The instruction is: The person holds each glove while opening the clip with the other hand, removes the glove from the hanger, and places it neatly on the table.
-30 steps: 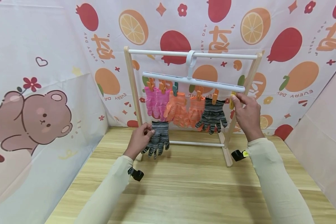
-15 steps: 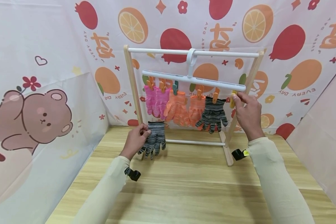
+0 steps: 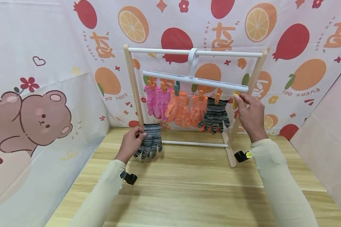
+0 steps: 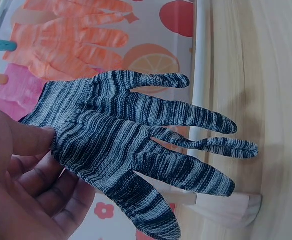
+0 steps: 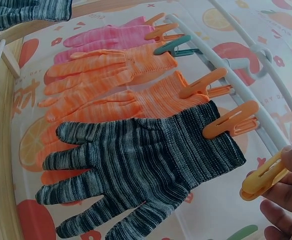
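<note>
Left hand: thumb and fingers pinching one grey-and-black striped glove at the side near its cuff; glove held above the table, beside the rack's left post, cuff uppermost, finger ends pointing down. Right hand: thumb and fingers pinching one yellow clip at the right end of the hanger, just below the bar. Sleeves, pale, long, on both arms; a small black device at each wrist. Hanger, pale blue-white, hooked over the rack's top rod, tilted, right end lower. Hung from it, left to right: two pink gloves on orange clips; one orange glove on a green clip; a second orange glove on an orange clip; one matching striped glove, also on an orange clip. Rack: wooden posts and feet, white rods above and below, standing at the rear of the table. Table: light wood-grain top, arm shadows across it. Back sheet: white, printed with oranges, red fruit, flowers and lettering. Left sheet: pale, creased, with a brown bear and a red flower. Right wall: plain, pale.
</note>
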A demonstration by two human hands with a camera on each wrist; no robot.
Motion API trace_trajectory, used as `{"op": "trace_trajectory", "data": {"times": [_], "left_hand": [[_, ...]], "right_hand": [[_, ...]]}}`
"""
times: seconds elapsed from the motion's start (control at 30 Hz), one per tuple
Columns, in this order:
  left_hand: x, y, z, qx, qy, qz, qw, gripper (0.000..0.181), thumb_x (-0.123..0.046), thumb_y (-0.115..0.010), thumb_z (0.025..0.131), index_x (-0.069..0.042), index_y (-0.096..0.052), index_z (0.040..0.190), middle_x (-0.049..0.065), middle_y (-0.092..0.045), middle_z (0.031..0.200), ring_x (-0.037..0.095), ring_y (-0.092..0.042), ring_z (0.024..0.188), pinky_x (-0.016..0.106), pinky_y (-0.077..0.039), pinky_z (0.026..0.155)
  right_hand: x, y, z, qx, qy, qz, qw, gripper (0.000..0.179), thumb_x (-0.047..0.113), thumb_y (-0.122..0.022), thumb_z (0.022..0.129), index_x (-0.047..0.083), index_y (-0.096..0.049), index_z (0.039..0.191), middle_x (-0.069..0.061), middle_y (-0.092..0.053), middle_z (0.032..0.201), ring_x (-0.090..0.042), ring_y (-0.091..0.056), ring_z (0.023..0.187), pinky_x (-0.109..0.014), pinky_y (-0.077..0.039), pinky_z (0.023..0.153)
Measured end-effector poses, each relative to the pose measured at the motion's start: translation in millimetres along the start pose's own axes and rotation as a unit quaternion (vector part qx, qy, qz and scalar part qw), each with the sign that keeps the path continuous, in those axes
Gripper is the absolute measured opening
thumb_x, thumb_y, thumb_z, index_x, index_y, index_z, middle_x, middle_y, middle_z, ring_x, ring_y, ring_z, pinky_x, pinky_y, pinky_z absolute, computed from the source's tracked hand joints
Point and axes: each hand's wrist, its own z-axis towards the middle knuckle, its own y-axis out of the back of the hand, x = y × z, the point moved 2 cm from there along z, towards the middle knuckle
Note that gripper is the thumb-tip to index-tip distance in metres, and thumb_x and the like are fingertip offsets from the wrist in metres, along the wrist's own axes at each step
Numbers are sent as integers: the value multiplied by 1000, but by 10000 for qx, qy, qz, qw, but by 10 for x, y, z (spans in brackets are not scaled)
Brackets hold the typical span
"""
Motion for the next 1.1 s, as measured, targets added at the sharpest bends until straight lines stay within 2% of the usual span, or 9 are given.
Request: {"op": "trace_trajectory", "data": {"times": [0.37, 0.57, 0.83, 1.1], "left_hand": [[64, 54, -45, -135, -23, 66, 9999, 14, -16, -60, 103, -3, -61, 109, 9, -65, 87, 24, -52, 76, 38, -42, 73], [61, 81, -47, -191, 9, 143, 9997, 13, -16, -59, 104, -4, -60, 107, 7, -60, 83, 24, -50, 73, 38, -40, 72], [133, 123, -32, -208, 151, 113, 9996, 15, -17, -58, 105, -4, -60, 112, 9, -61, 88, 24, -50, 76, 38, -41, 73], [198, 247, -49, -270, 288, 193, 9990, 19, -18, -56, 106, -2, -60, 115, 10, -60, 90, 24, -50, 79, 38, -40, 73]], "right_hand": [[3, -6, -24, 39, -49, 41, 10000, 42, 37, -57, 105, 6, -69, 130, -16, -67, 116, -22, -49, 106, -31, -44, 70], [4, -6, -25, 50, -52, 52, 10000, 42, 38, -57, 105, 6, -70, 129, -15, -66, 116, -24, -52, 112, -29, -47, 72], [-8, 1, -21, 19, -65, 103, 9999, 41, 37, -57, 105, 6, -70, 129, -17, -69, 116, -22, -49, 105, -33, -42, 72], [-5, -4, -15, 74, -41, 42, 10000, 42, 37, -57, 105, 7, -69, 130, -15, -66, 117, -25, -53, 114, -31, -47, 74]]}}
